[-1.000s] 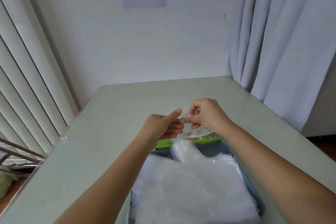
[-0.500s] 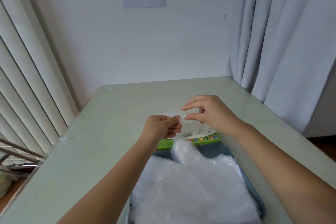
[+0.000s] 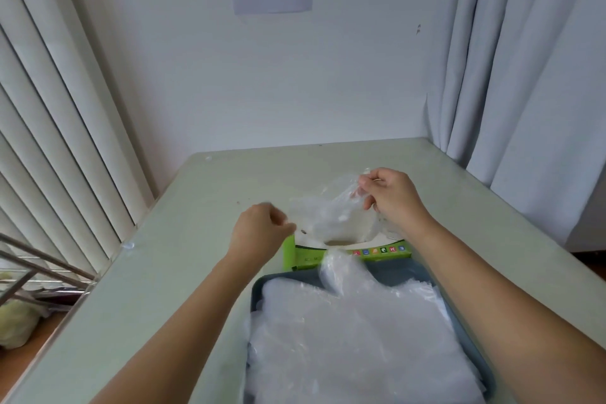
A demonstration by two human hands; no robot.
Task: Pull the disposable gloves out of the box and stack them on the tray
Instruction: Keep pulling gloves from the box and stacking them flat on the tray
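Fingers of our right hand pinch the glove by its top corner; left hand curls at the other edge (blurred, grip likely). We hold it spread above the box so it lands flat on the stack in the tray just beside.

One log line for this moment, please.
step: glove held above box | left hand: pinches its left edge | right hand: pinches its top edge | tray: glove stack inside | pending: lay glove on stack

box: green; tray: blue-grey; gloves: clear; table: pale green
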